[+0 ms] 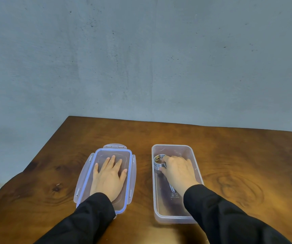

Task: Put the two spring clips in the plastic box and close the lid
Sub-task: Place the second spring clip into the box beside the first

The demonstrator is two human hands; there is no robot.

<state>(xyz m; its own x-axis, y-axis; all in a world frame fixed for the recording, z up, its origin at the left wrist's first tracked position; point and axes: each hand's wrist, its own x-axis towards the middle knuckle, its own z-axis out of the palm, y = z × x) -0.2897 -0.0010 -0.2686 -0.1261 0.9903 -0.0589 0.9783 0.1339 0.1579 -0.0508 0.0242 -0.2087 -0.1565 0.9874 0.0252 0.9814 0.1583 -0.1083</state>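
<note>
The clear plastic box (pixel 170 216) stands open on the right of the wooden table. Inside it, at the far end, my right hand (pixel 177 170) grips a metal spring clip (pixel 158 162) whose silver coil shows by my fingertips; a thin metal leg of it runs toward me under my wrist. I cannot tell whether a second clip lies beneath my hand. To the left, the lid (pixel 132 175) lies upside down with its blue seal and side latches showing. My left hand (pixel 108 176) rests flat on the lid's inner face, fingers spread.
The wooden table (pixel 247 164) ends at a far edge against a grey concrete wall, and its left edge curves in near the lid. Black sleeves cover both forearms. Bare tabletop lies between the lid and the box and to the right of the box.
</note>
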